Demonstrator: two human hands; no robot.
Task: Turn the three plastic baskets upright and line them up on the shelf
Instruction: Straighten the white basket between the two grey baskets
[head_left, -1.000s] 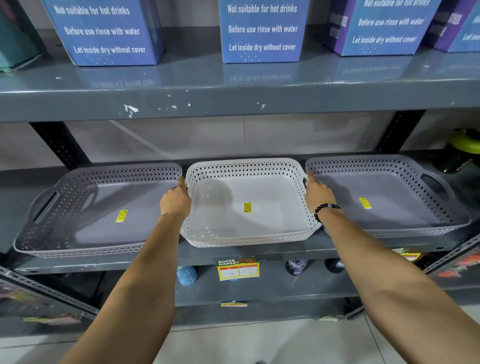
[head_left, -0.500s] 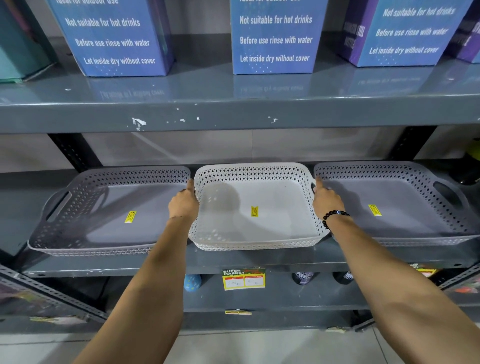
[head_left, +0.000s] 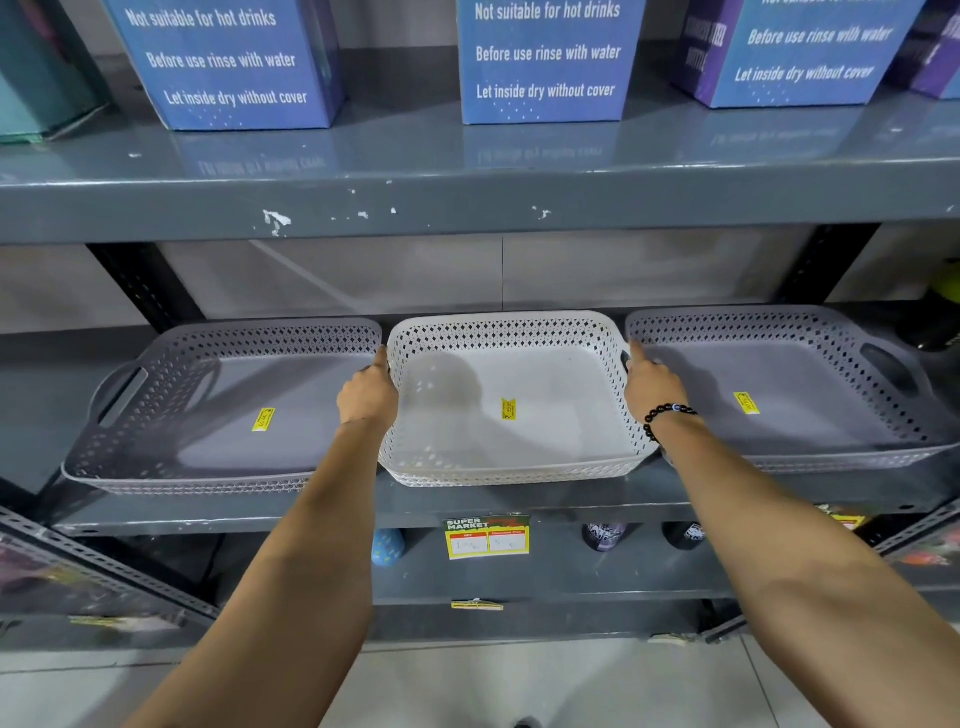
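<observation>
Three shallow perforated plastic baskets stand upright side by side on the grey middle shelf. The left grey basket and the right grey basket flank a white basket; each has a yellow sticker on its floor. My left hand grips the white basket's left handle side, squeezed between it and the left grey basket. My right hand, with a black bead bracelet at the wrist, holds the white basket's right handle. The fingers of both hands are partly hidden behind the basket's walls.
The upper shelf overhangs the baskets and carries several blue boxes. A yellow price tag hangs on the middle shelf's front edge. Bottles stand on the lower shelf. Black uprights rise behind the baskets.
Both hands have stayed on the white basket's sides. The baskets keep their row; only the camera view has shifted slightly.
</observation>
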